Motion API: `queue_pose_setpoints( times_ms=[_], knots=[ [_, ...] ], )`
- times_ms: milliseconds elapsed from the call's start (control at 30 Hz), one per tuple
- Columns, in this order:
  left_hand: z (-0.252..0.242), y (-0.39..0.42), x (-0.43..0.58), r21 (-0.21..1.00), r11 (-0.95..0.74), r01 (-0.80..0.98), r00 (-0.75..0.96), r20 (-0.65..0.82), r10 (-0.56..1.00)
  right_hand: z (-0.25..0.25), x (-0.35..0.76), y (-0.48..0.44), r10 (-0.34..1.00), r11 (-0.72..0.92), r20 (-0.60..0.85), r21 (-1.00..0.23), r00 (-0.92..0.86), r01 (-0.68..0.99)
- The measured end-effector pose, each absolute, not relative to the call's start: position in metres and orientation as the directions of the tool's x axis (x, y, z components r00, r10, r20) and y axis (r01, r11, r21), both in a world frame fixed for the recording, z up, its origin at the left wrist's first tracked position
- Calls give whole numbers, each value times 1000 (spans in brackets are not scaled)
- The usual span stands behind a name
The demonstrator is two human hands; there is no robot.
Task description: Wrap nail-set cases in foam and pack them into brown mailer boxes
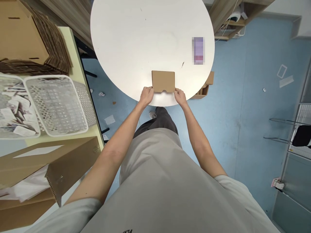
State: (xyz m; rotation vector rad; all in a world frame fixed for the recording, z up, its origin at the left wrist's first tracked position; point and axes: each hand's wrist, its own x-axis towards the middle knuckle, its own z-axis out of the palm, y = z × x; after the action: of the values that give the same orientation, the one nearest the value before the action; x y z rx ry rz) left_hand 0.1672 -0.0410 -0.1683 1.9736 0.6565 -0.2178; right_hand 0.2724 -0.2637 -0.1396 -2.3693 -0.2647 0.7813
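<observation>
The left hand point(146, 96) and right hand point(180, 96) grasp a brown cardboard box point(163, 81) by its near corners, at the near side of a round white surface point(126, 38); a blurred purple item point(198, 50) lies farther right.

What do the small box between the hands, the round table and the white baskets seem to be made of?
Small box: matte brown cardboard, by its plain tan surface and cut notch.
Round table: smooth white top with a soft shine, perhaps laminate; the core cannot be seen.
White baskets: probably moulded plastic, by the rounded rims and perforated walls.
</observation>
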Motion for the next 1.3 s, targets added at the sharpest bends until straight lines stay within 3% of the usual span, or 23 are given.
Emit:
queue_pose_setpoints(
  times_ms=[233, 700, 1033, 1300],
  knots=[
    [-170, -38, 175, 641, -356, 680, 726, -524, 446, -168, 275, -262, 267, -787, -438, -613, 859, -68],
    [-188, -52, 170, 597, -337, 728, 679, -556, 480, -213, 263, -272, 145, -628, -497, -714, 856, -309],
    [-199, -48, 169, 627, -412, 662, 745, -489, 454, -202, 264, -269, 152, -729, -437, -655, 887, -198],
    [-202, -50, 172, 654, -323, 684, 715, -513, 475, -191, 264, -266, 196, -790, -416, -604, 888, -108]
  ],
)
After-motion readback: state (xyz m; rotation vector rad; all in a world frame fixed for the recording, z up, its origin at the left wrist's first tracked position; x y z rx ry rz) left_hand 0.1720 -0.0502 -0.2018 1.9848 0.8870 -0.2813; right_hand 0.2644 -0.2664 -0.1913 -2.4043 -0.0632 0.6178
